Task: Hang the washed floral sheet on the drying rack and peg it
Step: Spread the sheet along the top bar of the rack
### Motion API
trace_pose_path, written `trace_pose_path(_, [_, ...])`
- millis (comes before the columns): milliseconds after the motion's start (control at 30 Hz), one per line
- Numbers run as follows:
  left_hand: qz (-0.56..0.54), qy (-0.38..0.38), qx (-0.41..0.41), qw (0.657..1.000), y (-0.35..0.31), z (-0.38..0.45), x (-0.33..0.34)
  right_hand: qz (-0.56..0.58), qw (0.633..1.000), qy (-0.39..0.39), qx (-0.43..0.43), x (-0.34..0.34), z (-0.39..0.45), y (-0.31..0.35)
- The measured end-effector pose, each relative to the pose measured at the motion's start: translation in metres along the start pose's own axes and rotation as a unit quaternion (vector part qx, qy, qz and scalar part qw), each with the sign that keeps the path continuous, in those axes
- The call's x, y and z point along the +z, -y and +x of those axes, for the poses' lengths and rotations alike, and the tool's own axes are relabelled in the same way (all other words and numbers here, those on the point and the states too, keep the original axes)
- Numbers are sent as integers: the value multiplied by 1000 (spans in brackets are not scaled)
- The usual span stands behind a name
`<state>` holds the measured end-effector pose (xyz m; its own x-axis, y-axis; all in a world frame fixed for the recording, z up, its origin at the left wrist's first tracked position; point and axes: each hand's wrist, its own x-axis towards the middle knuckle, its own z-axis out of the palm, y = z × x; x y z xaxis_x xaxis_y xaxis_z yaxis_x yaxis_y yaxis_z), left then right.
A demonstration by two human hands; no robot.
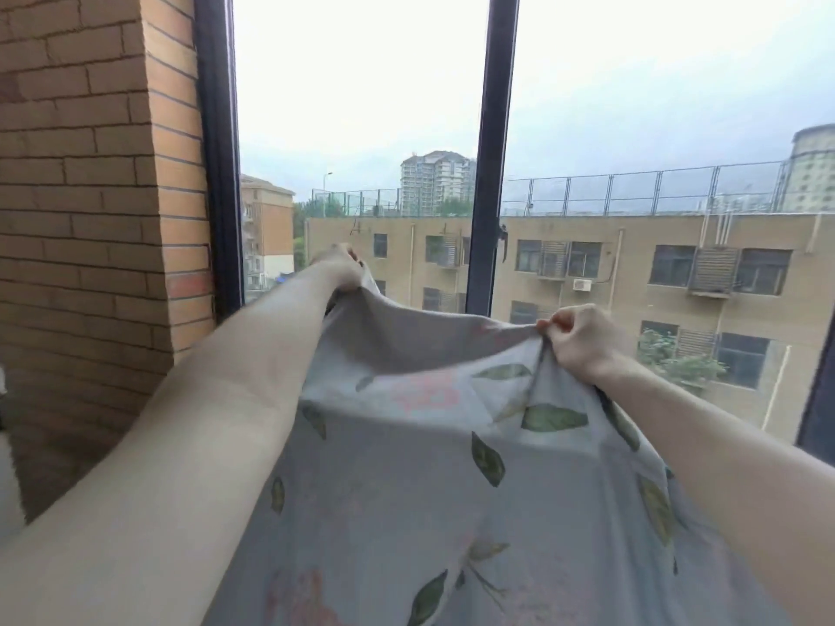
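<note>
Floral sheet (452,467) held up before the window frame (490,151); my left hand (341,266) and right hand (583,338) each pinch its top edge, fingers curled tight.

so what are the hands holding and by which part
Both hands grip the floral sheet along its top edge: left hand at the far end, right hand pinching nearer.

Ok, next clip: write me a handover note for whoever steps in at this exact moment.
Left hand: grips the sheet's top edge, arm stretched toward the window.
Right hand: pinches the same edge, nearer the camera.
Sheet: held up between both hands, edge sagging slightly, the rest hanging down in front.
Rack and pegs: not in view.
Done: sheet picked up and spread.
Left: drape it over the rack, then peg it.
</note>
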<state>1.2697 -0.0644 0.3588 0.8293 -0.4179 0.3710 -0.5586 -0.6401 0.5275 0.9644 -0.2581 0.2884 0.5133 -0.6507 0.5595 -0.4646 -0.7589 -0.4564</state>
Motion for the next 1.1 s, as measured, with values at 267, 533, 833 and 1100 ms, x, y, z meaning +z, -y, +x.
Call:
trace_pose_path(267, [160, 302, 72, 937, 25, -40, 43, -93, 939, 330, -25, 37, -32, -1])
trace_pose_path(533, [-1, 279, 155, 948, 46, -128, -27, -191, 848, 491, -56, 41, -39, 6])
trace_pose_path(833, [31, 147, 75, 986, 167, -230, -58, 22, 939, 333, -81, -1, -70, 30])
trace_pose_path(1100, [-21, 64, 30, 997, 209, -246, -22, 25, 921, 365, -137, -5, -112, 64])
